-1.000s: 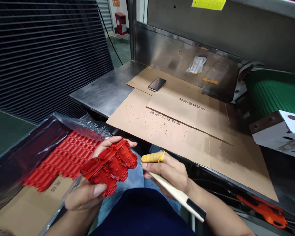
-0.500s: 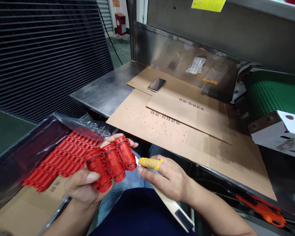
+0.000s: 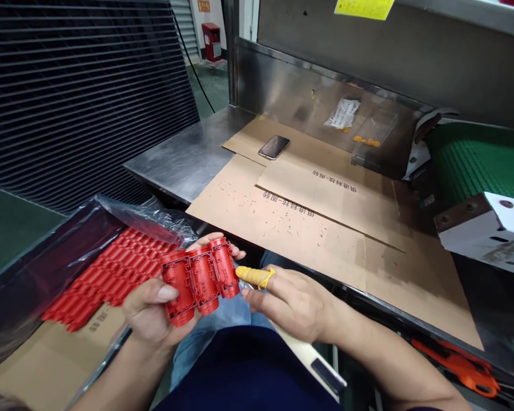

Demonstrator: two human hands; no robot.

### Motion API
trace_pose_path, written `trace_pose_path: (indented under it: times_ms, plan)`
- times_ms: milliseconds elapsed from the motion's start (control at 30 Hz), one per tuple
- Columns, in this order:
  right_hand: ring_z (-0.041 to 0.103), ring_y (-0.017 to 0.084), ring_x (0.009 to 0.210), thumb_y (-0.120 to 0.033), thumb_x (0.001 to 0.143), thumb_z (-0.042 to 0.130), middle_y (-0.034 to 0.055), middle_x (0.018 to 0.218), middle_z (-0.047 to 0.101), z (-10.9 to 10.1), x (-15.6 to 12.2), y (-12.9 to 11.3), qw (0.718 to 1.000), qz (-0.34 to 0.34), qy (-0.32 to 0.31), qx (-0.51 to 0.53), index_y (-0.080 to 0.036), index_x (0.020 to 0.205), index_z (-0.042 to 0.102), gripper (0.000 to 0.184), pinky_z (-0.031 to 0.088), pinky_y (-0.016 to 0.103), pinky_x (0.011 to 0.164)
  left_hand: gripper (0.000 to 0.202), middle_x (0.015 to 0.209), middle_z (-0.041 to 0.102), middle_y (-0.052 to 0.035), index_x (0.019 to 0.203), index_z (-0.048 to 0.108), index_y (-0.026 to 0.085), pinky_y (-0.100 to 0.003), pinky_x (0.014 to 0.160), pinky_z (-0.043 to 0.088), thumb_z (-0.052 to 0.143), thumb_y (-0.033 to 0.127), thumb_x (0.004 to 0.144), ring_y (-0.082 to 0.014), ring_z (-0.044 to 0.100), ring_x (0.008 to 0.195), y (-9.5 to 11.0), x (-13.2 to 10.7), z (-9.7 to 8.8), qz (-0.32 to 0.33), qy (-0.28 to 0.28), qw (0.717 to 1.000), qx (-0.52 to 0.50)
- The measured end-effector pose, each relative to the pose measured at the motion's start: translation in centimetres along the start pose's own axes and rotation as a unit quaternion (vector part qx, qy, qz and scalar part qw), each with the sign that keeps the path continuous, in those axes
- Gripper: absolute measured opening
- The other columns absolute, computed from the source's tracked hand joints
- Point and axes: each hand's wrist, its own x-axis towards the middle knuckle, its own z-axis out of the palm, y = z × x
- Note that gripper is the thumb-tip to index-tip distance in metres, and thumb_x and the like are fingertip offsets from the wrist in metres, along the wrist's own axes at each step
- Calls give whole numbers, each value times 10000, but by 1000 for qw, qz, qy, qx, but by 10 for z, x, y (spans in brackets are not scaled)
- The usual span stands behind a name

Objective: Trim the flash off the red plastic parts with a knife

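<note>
My left hand point(image 3: 154, 308) grips a red moulded plastic piece point(image 3: 199, 282) made of three joined cylinders, held upright with the ribbed sides showing. My right hand point(image 3: 293, 302) is close by on the right, its fingers shut around the cream handle of a utility knife point(image 3: 302, 354). The knife's blade is hidden or too small to tell near the red piece. A yellow rubber finger cot point(image 3: 252, 277), held by a small band, covers my right index finger, and its tip nearly meets the red piece.
Many red moulded pieces point(image 3: 111, 268) lie in a transparent plastic bag on cardboard at left. Brown cardboard sheets point(image 3: 282, 217) with printed characters cover a steel table, with a phone point(image 3: 274, 147) on them. A green conveyor belt point(image 3: 475, 160), white box point(image 3: 488, 228) and orange tool point(image 3: 454, 365) stand right.
My left hand has turned the red piece from its open ends facing up to its ribbed sides facing up. My right hand has moved slightly right, and the knife handle has swung lower.
</note>
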Motion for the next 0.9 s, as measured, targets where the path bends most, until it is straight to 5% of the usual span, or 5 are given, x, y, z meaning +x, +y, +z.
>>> trace_pose_path:
  times_ms: [267, 433, 700, 833, 900]
  plan:
    - [616, 191, 697, -87, 1109, 557, 99, 882, 779, 5, 1, 2, 999, -41, -2, -30, -112, 994, 762, 237, 598, 344, 614, 818, 1383, 787, -215, 1572, 585, 121, -732, 1270, 397, 615, 313, 777, -483, 578, 1510, 4, 9, -14, -104, -2, 991, -80]
    - [768, 180, 903, -157, 1121, 618, 98, 1034, 789, 10, -10, 6, 979, 68, 60, 182, -114, 1183, 732, 137, 683, 322, 845, 889, 1503, 717, -205, 1591, 560, 129, -727, 1283, 376, 635, 335, 730, -519, 540, 1526, 0, 9, -7, -82, -43, 994, -65]
    - [784, 138, 716, -368, 1001, 854, 20, 874, 808, 30, -14, 7, 655, 356, 122, 655, -184, 1096, 725, 243, 673, 296, 743, 948, 1538, 675, -207, 1554, 566, 170, -684, 1193, 499, 713, 321, 630, -523, 600, 1457, -2, 6, 3, -36, -91, 995, 23]
    - [755, 130, 587, -424, 1040, 801, 20, 801, 814, 23, -21, 8, 537, 275, 54, 795, -201, 1101, 705, 251, 620, 231, 586, 893, 1481, 716, -189, 1521, 591, 203, -678, 1164, 519, 713, 305, 642, -497, 636, 1424, -3, 7, -3, -29, -86, 995, 31]
    - [768, 156, 586, -477, 1066, 748, 52, 813, 823, 14, -24, 6, 556, 185, -13, 810, -201, 1081, 713, 279, 634, 252, 567, 893, 1485, 712, -196, 1514, 588, 194, -677, 1177, 504, 714, 302, 636, -494, 630, 1433, -3, 6, -7, -21, -83, 996, 26]
